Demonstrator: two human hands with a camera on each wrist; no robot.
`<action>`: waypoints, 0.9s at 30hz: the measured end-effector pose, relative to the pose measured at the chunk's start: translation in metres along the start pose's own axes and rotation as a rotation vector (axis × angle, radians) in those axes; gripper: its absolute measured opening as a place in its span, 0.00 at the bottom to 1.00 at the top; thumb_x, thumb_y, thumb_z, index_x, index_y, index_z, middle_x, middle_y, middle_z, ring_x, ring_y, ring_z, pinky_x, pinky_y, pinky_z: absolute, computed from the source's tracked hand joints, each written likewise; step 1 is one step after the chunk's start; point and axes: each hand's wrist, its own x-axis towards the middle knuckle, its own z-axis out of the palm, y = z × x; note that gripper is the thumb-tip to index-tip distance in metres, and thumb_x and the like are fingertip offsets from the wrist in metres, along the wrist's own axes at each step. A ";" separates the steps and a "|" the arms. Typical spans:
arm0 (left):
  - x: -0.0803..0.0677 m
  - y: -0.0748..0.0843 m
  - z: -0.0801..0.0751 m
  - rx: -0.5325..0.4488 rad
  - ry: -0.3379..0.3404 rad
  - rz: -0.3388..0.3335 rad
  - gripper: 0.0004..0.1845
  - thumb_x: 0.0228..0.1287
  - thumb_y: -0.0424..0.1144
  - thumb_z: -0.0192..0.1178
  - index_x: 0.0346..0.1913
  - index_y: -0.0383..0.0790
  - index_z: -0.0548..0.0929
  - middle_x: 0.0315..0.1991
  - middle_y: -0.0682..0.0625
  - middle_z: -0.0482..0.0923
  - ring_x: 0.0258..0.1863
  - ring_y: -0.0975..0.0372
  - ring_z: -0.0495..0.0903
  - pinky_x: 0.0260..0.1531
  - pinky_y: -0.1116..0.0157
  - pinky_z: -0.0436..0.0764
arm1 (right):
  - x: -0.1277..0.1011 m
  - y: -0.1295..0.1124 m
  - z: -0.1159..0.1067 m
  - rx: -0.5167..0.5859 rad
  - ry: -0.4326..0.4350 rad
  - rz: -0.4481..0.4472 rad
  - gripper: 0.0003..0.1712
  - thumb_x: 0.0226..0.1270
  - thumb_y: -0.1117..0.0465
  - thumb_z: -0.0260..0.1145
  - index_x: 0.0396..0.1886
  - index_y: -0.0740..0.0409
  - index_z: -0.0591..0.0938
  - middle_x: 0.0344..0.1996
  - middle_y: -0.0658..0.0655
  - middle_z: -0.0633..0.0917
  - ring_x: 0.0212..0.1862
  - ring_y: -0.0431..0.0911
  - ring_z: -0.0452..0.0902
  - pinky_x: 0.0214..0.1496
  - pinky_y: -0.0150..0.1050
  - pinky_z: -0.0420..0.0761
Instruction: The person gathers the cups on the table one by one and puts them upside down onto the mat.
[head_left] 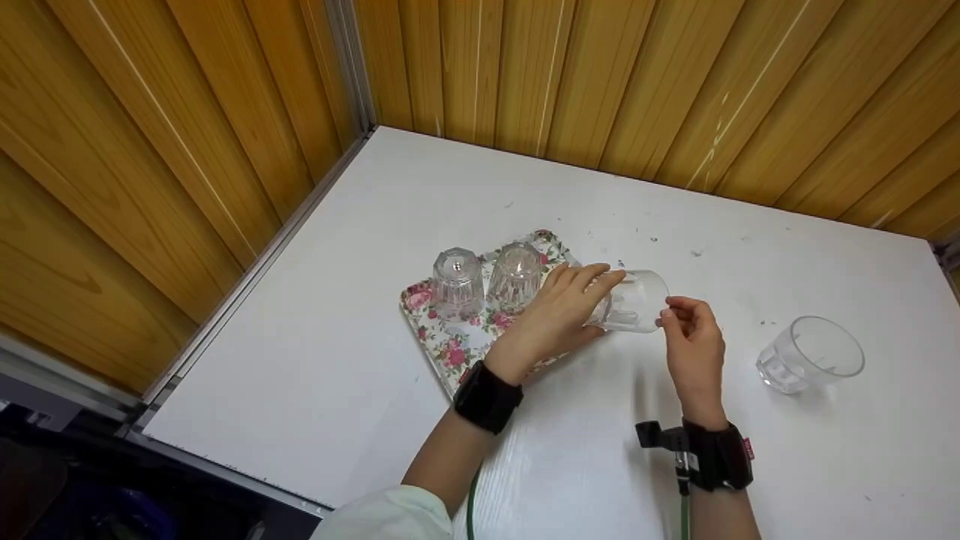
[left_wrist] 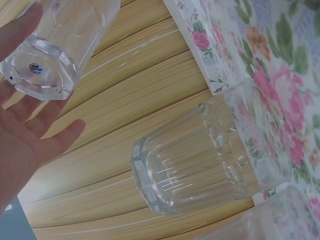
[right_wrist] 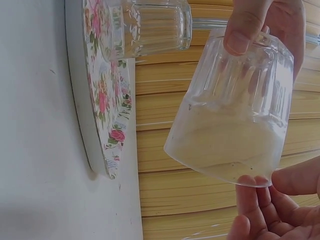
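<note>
Both left fingers and right fingers grip a glass (tipped sideways) near the tray edge.

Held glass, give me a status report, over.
Left hand grips glass near base; right hand pinches rim. Held sideways, in the air. Two upturned glasses on flowered tray could crowd it.

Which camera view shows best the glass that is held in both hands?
The right wrist view: the glass appears large, nearly whole. Head shows it smaller, partly behind the left hand; left wrist shows its base, rim cut off.
</note>
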 end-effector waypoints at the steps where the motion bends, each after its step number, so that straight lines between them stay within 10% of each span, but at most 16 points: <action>1: 0.000 0.000 0.000 0.000 0.004 0.003 0.40 0.52 0.48 0.65 0.67 0.50 0.58 0.63 0.49 0.63 0.61 0.57 0.64 0.68 0.56 0.51 | 0.000 0.000 0.000 -0.001 -0.002 0.000 0.14 0.68 0.61 0.53 0.50 0.62 0.74 0.36 0.53 0.77 0.35 0.36 0.74 0.31 0.25 0.69; 27: 0.000 0.001 -0.003 0.017 -0.003 0.009 0.39 0.53 0.47 0.65 0.67 0.50 0.58 0.63 0.49 0.63 0.62 0.57 0.63 0.69 0.55 0.49 | 0.001 0.003 0.000 -0.012 -0.053 0.021 0.16 0.68 0.60 0.52 0.53 0.62 0.72 0.41 0.57 0.76 0.37 0.36 0.73 0.35 0.24 0.69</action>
